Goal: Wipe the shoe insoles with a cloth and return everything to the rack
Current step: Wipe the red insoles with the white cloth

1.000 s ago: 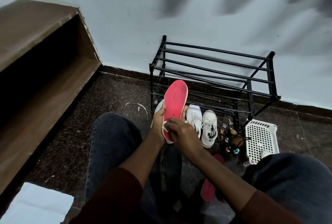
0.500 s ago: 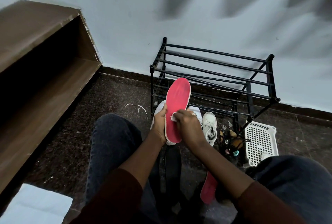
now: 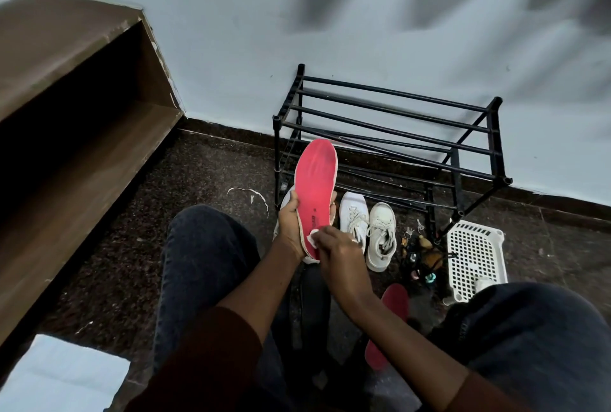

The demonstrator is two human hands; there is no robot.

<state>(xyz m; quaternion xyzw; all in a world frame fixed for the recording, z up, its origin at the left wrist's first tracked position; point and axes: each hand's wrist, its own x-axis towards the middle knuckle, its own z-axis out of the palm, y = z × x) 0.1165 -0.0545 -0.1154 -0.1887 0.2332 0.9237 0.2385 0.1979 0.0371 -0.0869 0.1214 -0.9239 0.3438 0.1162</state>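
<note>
A red insole [image 3: 316, 180] stands nearly upright in front of me, toe end up. My left hand [image 3: 291, 226] grips its lower half from behind and the side. My right hand [image 3: 337, 253] presses a small white cloth [image 3: 312, 235] against the heel end of the insole. A second red insole [image 3: 390, 322] lies on the floor between my knees, partly hidden by my right arm. Two white sneakers [image 3: 368, 229] sit on the floor before the black metal shoe rack [image 3: 390, 120], which holds nothing.
A white perforated basket [image 3: 476, 256] lies right of the rack, with keys and small trinkets [image 3: 420, 253] beside it. A brown wooden shelf unit [image 3: 66, 114] runs along the left. A dark strip [image 3: 314, 306] lies on the floor under my arms. White paper [image 3: 62, 375] sits at bottom left.
My right hand slid the cloth down from the middle of the insole to its heel end. The left hand keeps holding the insole in much the same place.
</note>
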